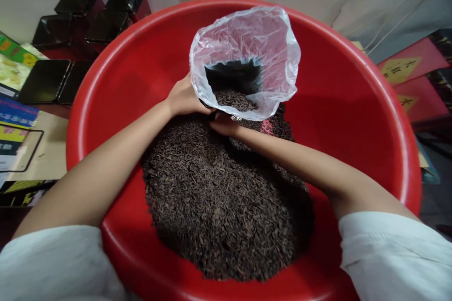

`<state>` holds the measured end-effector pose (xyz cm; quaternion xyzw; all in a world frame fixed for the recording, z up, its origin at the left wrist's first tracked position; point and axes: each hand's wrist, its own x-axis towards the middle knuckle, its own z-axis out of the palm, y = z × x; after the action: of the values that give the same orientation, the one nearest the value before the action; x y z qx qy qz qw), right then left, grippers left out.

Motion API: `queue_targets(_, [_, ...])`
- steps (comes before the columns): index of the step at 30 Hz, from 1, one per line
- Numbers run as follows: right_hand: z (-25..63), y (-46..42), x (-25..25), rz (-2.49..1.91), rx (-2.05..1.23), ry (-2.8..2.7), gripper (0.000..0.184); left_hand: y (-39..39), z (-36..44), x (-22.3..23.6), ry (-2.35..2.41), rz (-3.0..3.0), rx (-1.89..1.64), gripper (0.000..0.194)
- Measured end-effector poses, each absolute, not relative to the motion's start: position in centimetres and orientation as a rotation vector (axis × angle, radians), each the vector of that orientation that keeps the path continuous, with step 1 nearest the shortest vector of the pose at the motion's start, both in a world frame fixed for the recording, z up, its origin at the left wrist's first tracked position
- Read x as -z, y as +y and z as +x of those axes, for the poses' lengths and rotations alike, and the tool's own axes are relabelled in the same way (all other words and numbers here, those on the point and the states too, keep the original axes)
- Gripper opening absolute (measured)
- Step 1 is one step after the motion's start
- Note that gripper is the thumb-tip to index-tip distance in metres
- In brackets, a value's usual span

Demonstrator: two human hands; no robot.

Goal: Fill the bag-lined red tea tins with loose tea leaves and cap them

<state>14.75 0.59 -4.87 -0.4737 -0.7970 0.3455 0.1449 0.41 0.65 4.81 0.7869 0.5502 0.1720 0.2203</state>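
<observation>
A big red plastic basin holds a heap of dark loose tea leaves. A clear plastic bag lining a dark container stands tilted at the heap's far end, with some leaves inside its mouth. My left hand grips the bag's near left edge. My right hand lies low on the leaves just under the bag's mouth, its fingers mostly hidden beneath the bag's rim.
Several black square tins stand at the back left by the wall. Colourful printed boxes lie at the left. Red boxes with yellow labels sit at the right.
</observation>
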Motion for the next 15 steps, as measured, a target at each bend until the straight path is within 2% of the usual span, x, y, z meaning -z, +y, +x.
queue_targets(5, [15.3, -1.8, 2.4, -1.263, -1.100, -2.322, 0.053, 1.2, 0.4, -3.9, 1.409, 2.208, -0.511, 0.076])
queue_targets(11, [17.0, -4.8, 0.4, -1.087, -1.670, -2.300, 0.067, 1.5, -0.2, -4.1, 1.458, 2.214, -0.433, 0.076])
queue_targets(15, [18.7, -6.6, -2.4, -1.218, -1.735, -2.461, 0.070, 1.5, -0.3, -3.9, 1.409, 2.212, -0.432, 0.070])
